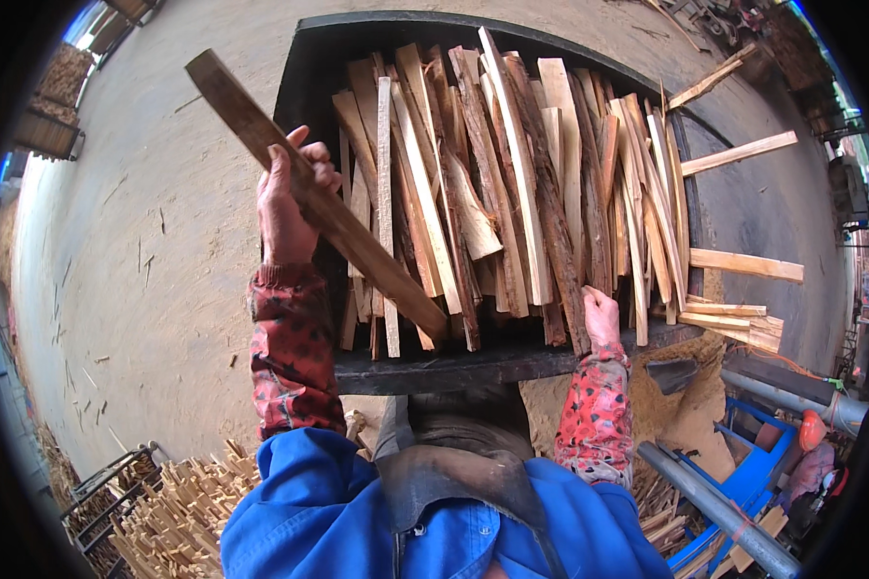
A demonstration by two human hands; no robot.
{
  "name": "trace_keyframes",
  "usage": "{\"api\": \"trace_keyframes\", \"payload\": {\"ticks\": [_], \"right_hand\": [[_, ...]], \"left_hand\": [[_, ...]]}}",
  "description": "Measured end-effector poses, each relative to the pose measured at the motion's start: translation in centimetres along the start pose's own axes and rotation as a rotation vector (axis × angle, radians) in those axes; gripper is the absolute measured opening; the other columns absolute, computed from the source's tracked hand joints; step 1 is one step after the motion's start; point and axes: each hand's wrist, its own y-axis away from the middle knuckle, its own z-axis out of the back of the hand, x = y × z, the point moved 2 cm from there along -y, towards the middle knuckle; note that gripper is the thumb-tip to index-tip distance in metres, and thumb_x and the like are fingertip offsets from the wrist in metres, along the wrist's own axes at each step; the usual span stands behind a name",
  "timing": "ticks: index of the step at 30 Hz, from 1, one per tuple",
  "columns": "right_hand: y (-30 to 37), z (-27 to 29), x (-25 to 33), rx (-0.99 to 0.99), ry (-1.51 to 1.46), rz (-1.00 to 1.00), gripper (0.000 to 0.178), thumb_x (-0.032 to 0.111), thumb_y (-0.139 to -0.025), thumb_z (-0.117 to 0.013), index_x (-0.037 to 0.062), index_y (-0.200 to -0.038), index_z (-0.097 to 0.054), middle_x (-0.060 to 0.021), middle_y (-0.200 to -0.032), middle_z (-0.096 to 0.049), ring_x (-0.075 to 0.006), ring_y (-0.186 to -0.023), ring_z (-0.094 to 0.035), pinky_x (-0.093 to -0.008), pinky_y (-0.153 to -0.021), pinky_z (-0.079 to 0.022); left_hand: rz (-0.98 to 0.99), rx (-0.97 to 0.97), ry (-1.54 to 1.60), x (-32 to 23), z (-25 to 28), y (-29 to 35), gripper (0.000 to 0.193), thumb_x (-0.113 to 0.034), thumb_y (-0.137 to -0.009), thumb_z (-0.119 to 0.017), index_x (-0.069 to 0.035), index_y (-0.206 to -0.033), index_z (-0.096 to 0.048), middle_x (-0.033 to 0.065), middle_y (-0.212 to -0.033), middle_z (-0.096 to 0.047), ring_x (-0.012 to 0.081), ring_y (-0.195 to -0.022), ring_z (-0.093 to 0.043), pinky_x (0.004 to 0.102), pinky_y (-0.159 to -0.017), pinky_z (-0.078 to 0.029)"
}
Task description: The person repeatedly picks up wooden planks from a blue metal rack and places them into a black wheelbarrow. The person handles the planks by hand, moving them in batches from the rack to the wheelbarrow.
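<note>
My left hand [290, 198] is closed around a dark brown wooden strip [343, 227]. The strip slants from the upper left down over the left part of a pile of wooden strips [483, 174], its near end above the pile's front. At the front right of the pile, my right hand [602, 316] is closed at the near end of a long bark-edged strip [555, 227]; its fingertips are partly hidden. Most strips in the pile lie lengthwise away from me, pale sawn wood mixed with rough bark edges. They rest in a black open-topped container [434, 372], whose near rim is just before me.
Several loose strips [739, 152] stick out to the right over a dark surface [743, 207]. Blue machinery [734, 482] and a grey pipe [714, 511] stand at the lower right. A metal rack [116, 473] and heaped short wood pieces [183, 502] are at the lower left.
</note>
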Motion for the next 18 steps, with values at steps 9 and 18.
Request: {"api": "trace_keyframes", "payload": {"ticks": [9, 18], "right_hand": [[-0.8, -0.1, -2.0, 0.206, -0.483, -0.127, 0.04, 0.01, -0.094, -0.057, -0.0108, -0.128, -0.051, -0.0097, -0.115, -0.064, -0.0141, -0.103, -0.06, -0.0257, -0.09, -0.046], [-3.1, -1.4, -5.9, 0.235, -0.553, -0.129, 0.035, 0.011, -0.095, -0.057, -0.0073, -0.125, -0.056, -0.008, -0.109, -0.067, -0.0122, -0.092, -0.064, -0.024, -0.08, -0.051]], "left_hand": [[-0.365, -0.177, -0.199, -9.2, 3.0, -0.3, 0.04, -0.027, -0.097, -0.057, 0.006, -0.119, -0.049, 0.0024, -0.075, -0.048, 0.0096, -0.059, -0.04, 0.0269, -0.057, -0.038], [-0.478, -0.345, -0.684, -6.4, 8.4, 1.3, 0.026, -0.015, -0.096, -0.059, 0.004, -0.113, -0.056, 0.0065, -0.081, -0.064, 0.0142, -0.073, -0.062, 0.0287, -0.073, -0.051]]}}
